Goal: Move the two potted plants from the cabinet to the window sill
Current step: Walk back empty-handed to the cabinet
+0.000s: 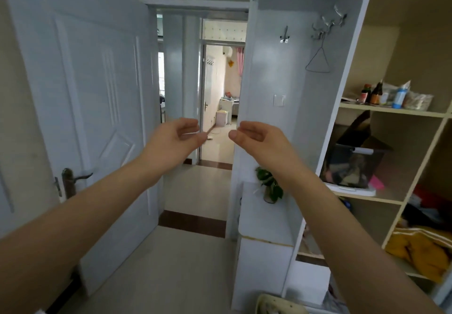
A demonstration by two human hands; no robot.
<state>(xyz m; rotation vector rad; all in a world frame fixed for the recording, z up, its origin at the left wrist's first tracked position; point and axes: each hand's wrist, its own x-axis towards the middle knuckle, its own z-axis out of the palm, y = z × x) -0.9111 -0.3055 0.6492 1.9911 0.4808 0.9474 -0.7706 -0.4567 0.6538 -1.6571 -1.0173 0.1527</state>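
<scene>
Below right hand (259,140), potted plant (270,186), apart

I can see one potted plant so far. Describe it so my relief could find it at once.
Start at the tall white cabinet panel with metal hooks. Below it is a low white cabinet top. The small leafy green plant in a glass pot stands there, the only greenery, just under the right hand.

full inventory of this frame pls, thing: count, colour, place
potted plant: one visible, green leaves, on low white cabinet
door: one, white, open, left
wire hanger: one, grey, on wall hooks
light switch: one, white, panel by doorway
bottles: several, mixed colours, upper shelf right
dark box: one, middle shelf
yellow cloth: one, lower shelf
left hand: empty, fingers curled, raised
right hand: empty, fingers curled, raised
</scene>
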